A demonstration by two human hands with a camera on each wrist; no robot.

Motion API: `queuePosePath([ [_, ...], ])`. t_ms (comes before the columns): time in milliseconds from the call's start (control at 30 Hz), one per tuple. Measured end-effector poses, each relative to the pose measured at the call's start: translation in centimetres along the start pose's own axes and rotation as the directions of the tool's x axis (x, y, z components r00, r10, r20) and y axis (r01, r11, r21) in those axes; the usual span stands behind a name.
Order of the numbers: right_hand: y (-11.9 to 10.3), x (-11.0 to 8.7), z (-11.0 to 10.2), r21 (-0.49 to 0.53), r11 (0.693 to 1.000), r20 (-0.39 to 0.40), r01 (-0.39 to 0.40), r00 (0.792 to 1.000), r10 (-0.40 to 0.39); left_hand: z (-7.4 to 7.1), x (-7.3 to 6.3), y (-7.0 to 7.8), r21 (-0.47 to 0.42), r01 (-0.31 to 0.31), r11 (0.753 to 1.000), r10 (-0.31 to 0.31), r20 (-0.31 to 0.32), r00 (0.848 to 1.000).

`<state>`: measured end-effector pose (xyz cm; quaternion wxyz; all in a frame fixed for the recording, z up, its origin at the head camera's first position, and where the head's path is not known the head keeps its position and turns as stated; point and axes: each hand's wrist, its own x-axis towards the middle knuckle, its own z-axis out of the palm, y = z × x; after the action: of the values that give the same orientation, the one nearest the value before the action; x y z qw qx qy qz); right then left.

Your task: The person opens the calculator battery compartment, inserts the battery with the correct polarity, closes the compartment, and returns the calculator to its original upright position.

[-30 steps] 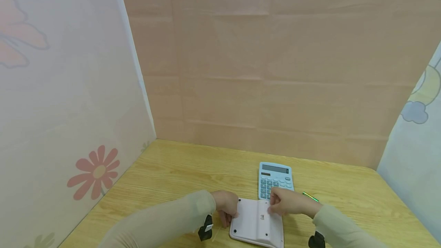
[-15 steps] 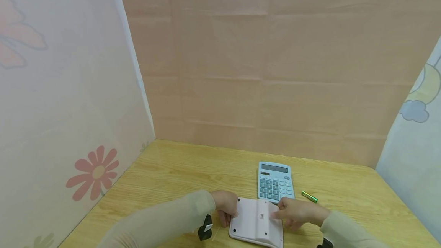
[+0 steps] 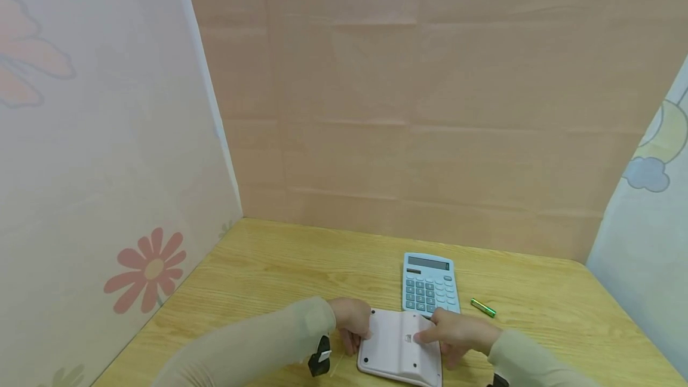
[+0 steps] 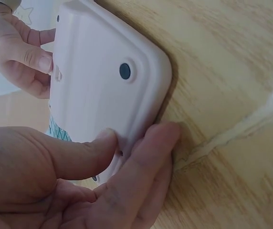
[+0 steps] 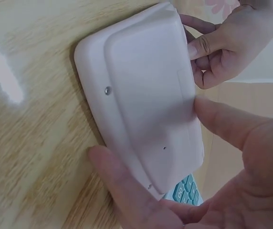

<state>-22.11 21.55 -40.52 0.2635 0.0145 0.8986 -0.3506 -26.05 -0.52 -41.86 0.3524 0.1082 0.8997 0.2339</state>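
A pale pink calculator (image 3: 386, 342) lies back side up on the table, with round black feet and a raised ridge bearing a small latch. My left hand (image 3: 352, 322) pinches its left edge, thumb on the back and fingers at the side, as the left wrist view shows. My right hand (image 3: 457, 333) holds it from the right. That thumb presses on the ridge near the latch, while the other fingers reach along the right edge. In the right wrist view the pink back panel (image 5: 141, 90) looks closed. The face underneath is hidden.
A light blue calculator (image 3: 430, 284) lies face up just beyond the pink one. To its right is a green battery (image 3: 483, 307) on the wooden table (image 3: 301, 255). Walls with printed flowers and plain brown sheeting (image 3: 408, 106) enclose the table.
My right hand has moved from the ridge's far part to the calculator's right side, its thumb now nearer the latch. The battery has come into full view. My left hand stays put.
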Motion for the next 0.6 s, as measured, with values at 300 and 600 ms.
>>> queuePosePath([
  [300, -0.10, 0.38, 0.31, 0.055, 0.998, 0.001, -0.007, 1.000, 0.007, 0.12, -0.27, 0.27, -0.046, 0.010, 0.999, -0.012, -0.033, 0.999],
  [600, -0.29, 0.46, 0.47, 0.097, 0.995, 0.024, -0.032, 0.999, 0.029, 0.20, 0.11, -0.43, -0.182, 0.017, 0.983, -0.022, -0.030, 0.999],
])
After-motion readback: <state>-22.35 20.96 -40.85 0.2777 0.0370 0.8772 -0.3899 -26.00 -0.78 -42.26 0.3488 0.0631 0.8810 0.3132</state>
